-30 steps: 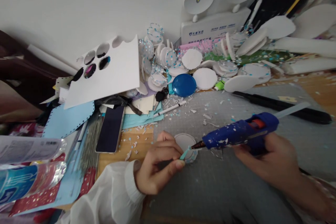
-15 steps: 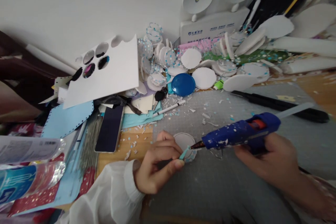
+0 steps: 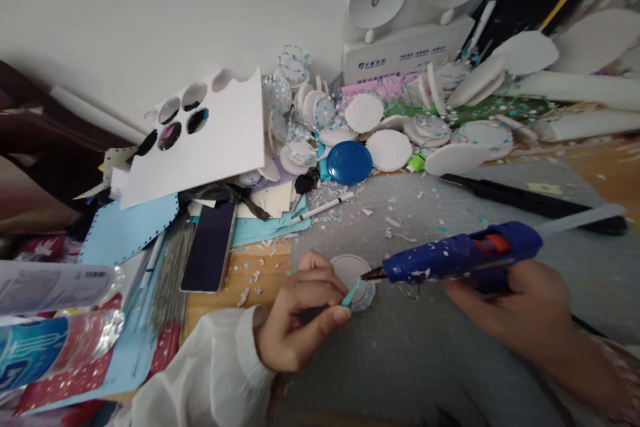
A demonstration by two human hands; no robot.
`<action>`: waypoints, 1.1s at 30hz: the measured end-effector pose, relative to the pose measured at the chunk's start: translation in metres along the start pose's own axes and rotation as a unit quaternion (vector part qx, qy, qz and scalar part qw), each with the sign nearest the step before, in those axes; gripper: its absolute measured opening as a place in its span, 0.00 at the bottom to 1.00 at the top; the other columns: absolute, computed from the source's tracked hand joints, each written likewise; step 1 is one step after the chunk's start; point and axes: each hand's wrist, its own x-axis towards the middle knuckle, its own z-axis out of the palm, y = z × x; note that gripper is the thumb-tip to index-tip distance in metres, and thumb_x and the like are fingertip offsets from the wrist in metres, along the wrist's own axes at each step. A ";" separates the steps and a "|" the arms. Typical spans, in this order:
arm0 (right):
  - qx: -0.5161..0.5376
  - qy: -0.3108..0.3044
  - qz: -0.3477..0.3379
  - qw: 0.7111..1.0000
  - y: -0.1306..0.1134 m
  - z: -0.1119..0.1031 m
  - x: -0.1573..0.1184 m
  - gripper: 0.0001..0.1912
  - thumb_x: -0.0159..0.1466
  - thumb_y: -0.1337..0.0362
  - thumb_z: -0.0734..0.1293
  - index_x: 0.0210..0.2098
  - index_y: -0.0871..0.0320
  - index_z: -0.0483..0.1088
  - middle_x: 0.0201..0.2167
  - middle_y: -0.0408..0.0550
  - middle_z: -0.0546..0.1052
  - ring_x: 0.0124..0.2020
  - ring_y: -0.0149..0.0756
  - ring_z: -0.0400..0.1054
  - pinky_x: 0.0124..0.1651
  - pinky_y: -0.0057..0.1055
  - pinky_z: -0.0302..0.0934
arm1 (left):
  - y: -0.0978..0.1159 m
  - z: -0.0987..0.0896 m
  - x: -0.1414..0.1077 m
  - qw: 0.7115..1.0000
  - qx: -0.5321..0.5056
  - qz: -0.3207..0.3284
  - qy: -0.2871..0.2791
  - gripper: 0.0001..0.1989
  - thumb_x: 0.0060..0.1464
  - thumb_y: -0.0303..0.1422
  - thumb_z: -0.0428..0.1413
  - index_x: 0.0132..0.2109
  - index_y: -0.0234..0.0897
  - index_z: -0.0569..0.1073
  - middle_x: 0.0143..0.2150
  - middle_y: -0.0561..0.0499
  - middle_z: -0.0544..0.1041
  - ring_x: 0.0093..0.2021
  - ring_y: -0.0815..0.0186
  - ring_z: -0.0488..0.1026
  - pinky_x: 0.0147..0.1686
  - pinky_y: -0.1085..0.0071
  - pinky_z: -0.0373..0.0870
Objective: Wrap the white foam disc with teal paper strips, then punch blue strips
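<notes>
Between thumb and fingers, my left hand point(image 3: 306, 310) pinches a small pointed strip of light-blue paper point(image 3: 352, 294). Just beneath the strip, a white foam disc point(image 3: 350, 271) lies on the grey cutting mat point(image 3: 400, 360), with light-blue bits on its near edge. My right hand point(image 3: 515, 307) is wrapped round the handle of a blue glue gun point(image 3: 450, 258) flecked with white. A clear glue stick point(image 3: 585, 219) sticks out of its back end. The dark nozzle points left and is at the tip of the paper strip; whether they touch I cannot tell.
White discs and blue-dotted wire rings point(image 3: 300, 150) are heaped along the wall, with a blue round lid point(image 3: 349, 162) in front. A black cutter point(image 3: 530, 203) lies at the right. Leftward are a phone point(image 3: 209, 247), thin wires point(image 3: 173, 273) and a plastic bottle point(image 3: 60, 340).
The glue gun has tilted slightly, its back end lower and a little further right, its nozzle drawn slightly left and up. My left hand stays almost still with the paper strip.
</notes>
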 end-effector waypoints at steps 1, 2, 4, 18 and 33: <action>-0.016 0.011 -0.035 0.999 0.002 0.000 -0.001 0.18 0.50 0.53 0.64 0.11 0.50 0.54 0.05 0.40 0.59 0.07 0.32 0.54 0.13 0.29 0.45 | 0.000 0.000 0.000 1.000 -0.001 0.001 0.001 0.17 0.64 0.35 0.49 0.27 0.35 0.68 0.26 0.49 0.75 0.29 0.67 0.70 0.40 0.64 0.60; -0.036 0.027 -0.067 0.997 0.005 0.001 -0.001 0.17 0.52 0.54 0.64 0.12 0.51 0.56 0.06 0.41 0.62 0.08 0.33 0.57 0.14 0.29 0.47 | 0.000 0.000 0.000 1.000 -0.002 0.001 0.001 0.17 0.64 0.35 0.49 0.27 0.35 0.68 0.26 0.49 0.74 0.29 0.67 0.70 0.40 0.64 0.60; -0.076 0.054 -0.057 0.994 0.013 0.002 0.002 0.15 0.55 0.54 0.66 0.18 0.54 0.63 0.11 0.44 0.68 0.12 0.35 0.62 0.17 0.30 0.52 | 0.000 0.000 0.001 1.000 -0.004 0.002 0.001 0.17 0.64 0.35 0.49 0.27 0.35 0.69 0.26 0.49 0.74 0.28 0.67 0.70 0.40 0.64 0.61; -0.235 -0.032 0.006 0.972 0.068 0.021 0.028 0.19 0.58 0.53 0.61 0.40 0.62 0.64 0.33 0.60 0.72 0.35 0.53 0.67 0.35 0.43 0.60 | 0.015 0.000 -0.002 0.996 -0.024 -0.030 0.083 0.15 0.62 0.34 0.53 0.29 0.35 0.77 0.29 0.47 0.78 0.32 0.64 0.72 0.43 0.63 0.60; 0.055 0.004 -0.487 0.872 -0.031 -0.013 -0.019 0.10 0.60 0.75 0.64 0.39 0.57 0.69 0.38 0.47 0.70 0.41 0.36 0.66 0.45 0.35 0.65 | 0.043 0.033 0.009 0.956 -0.074 -0.193 0.206 0.11 0.57 0.34 0.58 0.29 0.40 0.82 0.31 0.49 0.79 0.39 0.59 0.71 0.46 0.62 0.61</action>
